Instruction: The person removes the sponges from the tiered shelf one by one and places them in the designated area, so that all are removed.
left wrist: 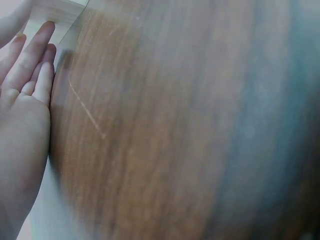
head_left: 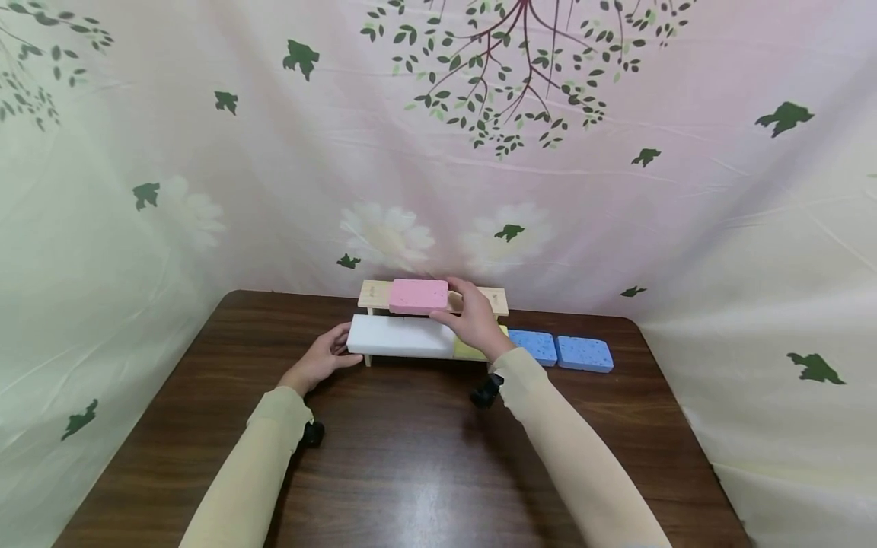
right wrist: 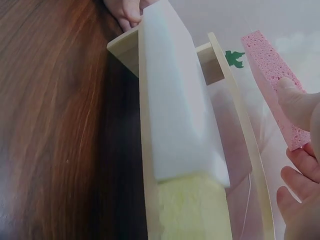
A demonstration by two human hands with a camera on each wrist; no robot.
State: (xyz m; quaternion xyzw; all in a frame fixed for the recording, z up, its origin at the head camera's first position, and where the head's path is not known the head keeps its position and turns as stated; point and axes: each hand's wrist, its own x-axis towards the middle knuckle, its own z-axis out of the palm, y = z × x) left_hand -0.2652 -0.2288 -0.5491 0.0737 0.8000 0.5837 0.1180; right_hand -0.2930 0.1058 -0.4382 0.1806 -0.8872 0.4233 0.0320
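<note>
A pink sponge (head_left: 419, 295) is pinched between the thumb and fingers of my right hand (head_left: 474, 316), over the back board of a two-tier wooden rack (head_left: 374, 294). The right wrist view has the sponge (right wrist: 265, 62) raised above that board, my thumb on its porous face. Along the front board lies a long white foam-like block (head_left: 400, 336), with a yellow sponge (head_left: 468, 351) against its right end. At the rack's left end is my left hand (head_left: 319, 361), fingertips right at the block's end and the wood. In the left wrist view its fingers (left wrist: 32, 65) are mostly straight.
Two blue sponges (head_left: 585, 355) lie in a row to the right of the rack on the dark wooden table (head_left: 411, 441). Close behind the rack hangs a patterned cloth (head_left: 438, 190), which also encloses the table's sides.
</note>
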